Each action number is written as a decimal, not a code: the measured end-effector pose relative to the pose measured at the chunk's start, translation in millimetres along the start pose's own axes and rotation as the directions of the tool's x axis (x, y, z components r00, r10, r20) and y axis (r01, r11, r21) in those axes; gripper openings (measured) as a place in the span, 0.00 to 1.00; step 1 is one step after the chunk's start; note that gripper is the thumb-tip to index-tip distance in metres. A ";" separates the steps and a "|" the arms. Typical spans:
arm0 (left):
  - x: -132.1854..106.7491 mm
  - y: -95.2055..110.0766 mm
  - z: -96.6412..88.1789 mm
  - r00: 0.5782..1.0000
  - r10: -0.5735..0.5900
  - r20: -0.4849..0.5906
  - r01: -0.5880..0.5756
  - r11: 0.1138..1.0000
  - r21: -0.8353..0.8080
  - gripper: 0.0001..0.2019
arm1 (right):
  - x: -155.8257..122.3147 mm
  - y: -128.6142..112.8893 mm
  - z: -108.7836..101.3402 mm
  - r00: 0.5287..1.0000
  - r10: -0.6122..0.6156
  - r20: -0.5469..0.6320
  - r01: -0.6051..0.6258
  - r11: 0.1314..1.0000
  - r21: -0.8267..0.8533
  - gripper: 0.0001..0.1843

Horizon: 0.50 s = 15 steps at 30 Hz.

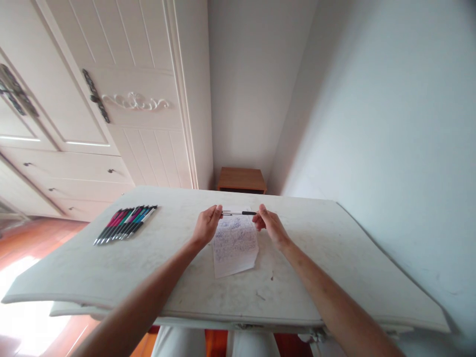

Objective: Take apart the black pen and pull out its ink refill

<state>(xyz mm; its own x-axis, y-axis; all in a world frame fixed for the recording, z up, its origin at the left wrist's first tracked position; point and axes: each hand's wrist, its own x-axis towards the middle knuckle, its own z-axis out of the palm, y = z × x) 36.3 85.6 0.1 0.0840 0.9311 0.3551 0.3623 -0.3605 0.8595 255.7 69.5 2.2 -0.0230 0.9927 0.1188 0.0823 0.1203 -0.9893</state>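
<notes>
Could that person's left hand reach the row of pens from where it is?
Probably yes. The left hand pinches a black-and-silver pen with the right hand, so it must let go, but the row of pens lies on the same white tabletop on its side, with nothing standing between.

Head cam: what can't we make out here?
All in the head view:
Pen ends: hidden by the fingers of the left hand and right hand.
Sheet of paper markings: too small to read.
Row of pens: pens overlap one another, too small to count surely.
</notes>
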 end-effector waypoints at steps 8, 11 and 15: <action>-3.0 6.6 -0.4 0.999 0.046 0.008 -0.046 0.998 0.047 0.22 | -5.2 -7.7 7.1 0.997 -0.029 0.073 0.023 0.996 0.084 0.21; -2.1 7.0 -0.4 0.999 0.030 0.043 -0.030 1.000 0.003 0.23 | -4.3 -8.7 5.2 0.999 0.013 0.053 -0.024 0.979 0.202 0.19; -0.6 4.0 2.6 0.989 -0.014 0.150 0.030 0.994 -0.101 0.25 | -4.1 -10.6 2.7 0.998 0.032 0.060 -0.051 0.942 0.331 0.19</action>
<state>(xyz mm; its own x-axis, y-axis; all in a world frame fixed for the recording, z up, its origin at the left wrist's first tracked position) 40.1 83.8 2.4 0.2174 0.9340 0.2835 0.2691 -0.3366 0.9024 252.2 64.2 12.0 -0.0803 0.9934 0.0813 -0.2513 0.0587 -0.9661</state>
